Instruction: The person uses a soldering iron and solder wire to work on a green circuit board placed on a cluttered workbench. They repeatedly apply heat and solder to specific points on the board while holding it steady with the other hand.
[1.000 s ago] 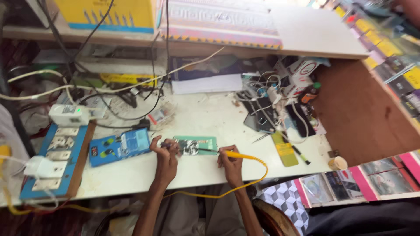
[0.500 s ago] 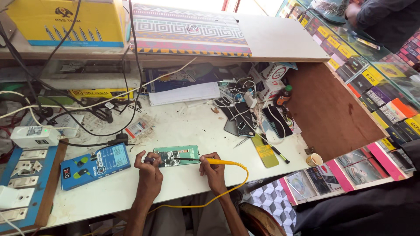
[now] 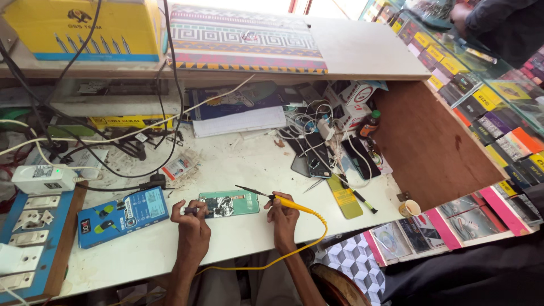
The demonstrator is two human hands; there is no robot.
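Note:
An opened green phone [image 3: 229, 203] lies flat on the white workbench [image 3: 249, 164] in front of me. My left hand [image 3: 191, 223] grips a small dark tool at the phone's left end. My right hand [image 3: 283, 216] holds a yellow-handled soldering iron [image 3: 283, 201]; its dark tip hangs just above the phone's upper right corner. The iron's yellow cord [image 3: 306, 243] loops down over the bench's front edge.
A blue box [image 3: 122, 216] lies left of the phone, beside a blue board of white switches [image 3: 28, 226]. Several phones [image 3: 317, 156], cables and a yellow-green card [image 3: 344, 196] clutter the right. A paper cup [image 3: 409, 208] stands by the wooden partition. Another person [image 3: 498, 20] is at top right.
The view has shifted, so the bench sits higher and further left in frame. Both hands stay at the green phone, and the iron's tip has lifted slightly toward its upper right corner.

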